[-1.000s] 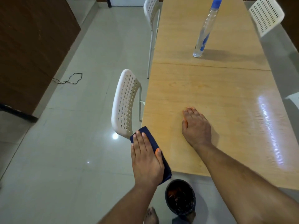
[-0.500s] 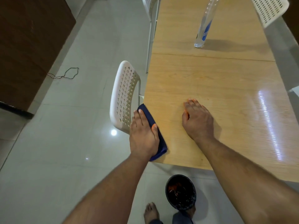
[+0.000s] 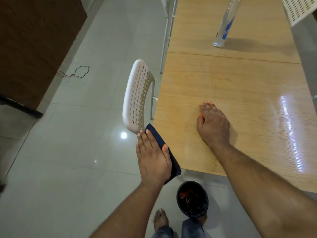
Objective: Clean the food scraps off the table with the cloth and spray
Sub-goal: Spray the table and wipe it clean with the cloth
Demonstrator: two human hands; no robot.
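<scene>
My left hand (image 3: 152,157) lies flat on a dark blue cloth (image 3: 158,139) at the near left corner of the wooden table (image 3: 240,93); part of the cloth hangs over the edge. On the tabletop my right hand (image 3: 212,124) rests palm down, fingers together, holding nothing. A clear spray bottle (image 3: 225,24) with a blue label stands farther back on the table. Below the near table edge, a black bowl (image 3: 193,199) with dark and orange scraps sits on the floor.
A white perforated chair (image 3: 137,97) stands against the table's left side, close to my left hand. Another white chair (image 3: 298,9) is at the far right. A black cord (image 3: 77,73) lies on the tiled floor near a brown cabinet (image 3: 34,40). My bare feet are beside the bowl.
My left hand slid the cloth forward along the table's left edge, then back toward the near corner. My right hand stayed flat on the table.
</scene>
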